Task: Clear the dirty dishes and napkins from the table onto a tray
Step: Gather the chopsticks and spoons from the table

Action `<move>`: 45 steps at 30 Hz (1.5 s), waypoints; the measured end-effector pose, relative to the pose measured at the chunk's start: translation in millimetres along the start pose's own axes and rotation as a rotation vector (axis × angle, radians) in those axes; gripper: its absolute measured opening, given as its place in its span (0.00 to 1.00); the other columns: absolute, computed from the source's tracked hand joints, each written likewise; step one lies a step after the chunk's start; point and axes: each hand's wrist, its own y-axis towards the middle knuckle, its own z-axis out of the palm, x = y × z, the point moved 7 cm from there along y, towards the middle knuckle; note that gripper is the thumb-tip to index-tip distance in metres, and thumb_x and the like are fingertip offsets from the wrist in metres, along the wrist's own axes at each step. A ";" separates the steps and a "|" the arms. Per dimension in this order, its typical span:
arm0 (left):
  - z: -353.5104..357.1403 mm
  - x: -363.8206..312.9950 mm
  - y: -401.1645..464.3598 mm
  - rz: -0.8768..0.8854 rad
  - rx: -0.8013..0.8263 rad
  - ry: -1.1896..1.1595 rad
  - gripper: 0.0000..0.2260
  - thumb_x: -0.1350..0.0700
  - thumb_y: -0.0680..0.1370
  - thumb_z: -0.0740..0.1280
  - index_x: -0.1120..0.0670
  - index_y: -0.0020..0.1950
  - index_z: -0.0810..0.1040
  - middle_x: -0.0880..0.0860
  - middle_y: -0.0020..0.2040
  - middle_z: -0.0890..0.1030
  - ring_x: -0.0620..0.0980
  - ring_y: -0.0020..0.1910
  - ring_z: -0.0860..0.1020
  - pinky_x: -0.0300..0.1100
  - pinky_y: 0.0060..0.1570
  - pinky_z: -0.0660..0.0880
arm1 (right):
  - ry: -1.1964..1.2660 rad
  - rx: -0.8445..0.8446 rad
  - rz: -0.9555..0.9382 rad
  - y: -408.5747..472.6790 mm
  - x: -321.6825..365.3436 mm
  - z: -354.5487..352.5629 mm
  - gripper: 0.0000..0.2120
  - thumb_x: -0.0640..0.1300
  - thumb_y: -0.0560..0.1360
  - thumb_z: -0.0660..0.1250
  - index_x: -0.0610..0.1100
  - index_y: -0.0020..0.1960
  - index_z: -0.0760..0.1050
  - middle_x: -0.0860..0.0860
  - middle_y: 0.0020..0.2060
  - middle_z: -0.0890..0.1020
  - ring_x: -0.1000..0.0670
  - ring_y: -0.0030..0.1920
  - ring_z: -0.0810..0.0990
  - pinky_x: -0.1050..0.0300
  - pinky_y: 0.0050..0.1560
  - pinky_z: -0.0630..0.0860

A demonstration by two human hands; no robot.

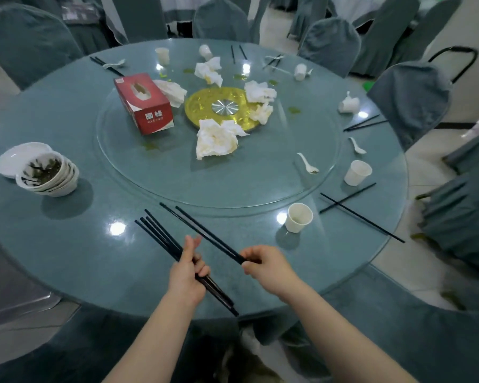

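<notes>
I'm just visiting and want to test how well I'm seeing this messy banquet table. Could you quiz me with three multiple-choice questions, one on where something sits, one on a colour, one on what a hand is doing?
1. Where is the stack of bowls?
A. On the table's left side
B. On the glass turntable
C. On a chair

2. What colour is the tissue box?
A. Blue
B. Red
C. Yellow

3. What is the right hand doing?
A. Resting flat on the table
B. Holding a paper cup
C. Pinching the ends of two black chopsticks

Answers: 1 A, the bowls sit outside the turntable, at the left. 2 B, its sides are red with white print. 3 C, its fingers close on the chopstick ends, while the left hand grips a bundle of chopsticks.
</notes>
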 end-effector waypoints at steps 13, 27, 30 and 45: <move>94.9 47.2 -3.2 -0.028 -0.029 0.035 0.16 0.49 0.83 0.55 0.55 0.39 0.70 0.52 0.43 0.76 0.46 0.33 0.71 0.41 0.32 0.71 | -0.077 -0.171 0.001 3.0 -15.3 -74.4 0.08 0.43 0.74 0.67 0.48 0.47 0.85 0.57 0.33 0.82 0.63 0.33 0.76 0.74 0.36 0.69; 224.1 109.5 30.8 0.043 0.014 -0.144 0.15 0.50 0.84 0.52 0.54 0.45 0.74 0.53 0.37 0.79 0.50 0.41 0.78 0.47 0.43 0.73 | -0.380 -0.223 -0.227 58.4 -28.7 -201.4 0.08 0.51 0.75 0.65 0.50 0.47 0.81 0.52 0.43 0.84 0.54 0.43 0.78 0.61 0.40 0.68; 242.4 111.2 39.9 0.071 0.015 -0.182 0.16 0.50 0.84 0.50 0.53 0.44 0.73 0.52 0.36 0.80 0.49 0.41 0.78 0.48 0.46 0.73 | -0.428 -0.061 -0.204 67.3 -52.0 -221.6 0.09 0.55 0.77 0.61 0.52 0.47 0.77 0.53 0.39 0.80 0.49 0.42 0.76 0.55 0.41 0.69; 254.4 135.2 47.0 0.052 -0.058 -0.265 0.17 0.46 0.81 0.59 0.54 0.37 0.67 0.49 0.23 0.68 0.46 0.28 0.69 0.42 0.42 0.73 | -0.055 -0.045 -0.051 102.9 -118.1 -293.8 0.10 0.51 0.77 0.63 0.47 0.48 0.78 0.54 0.40 0.81 0.53 0.43 0.79 0.58 0.45 0.73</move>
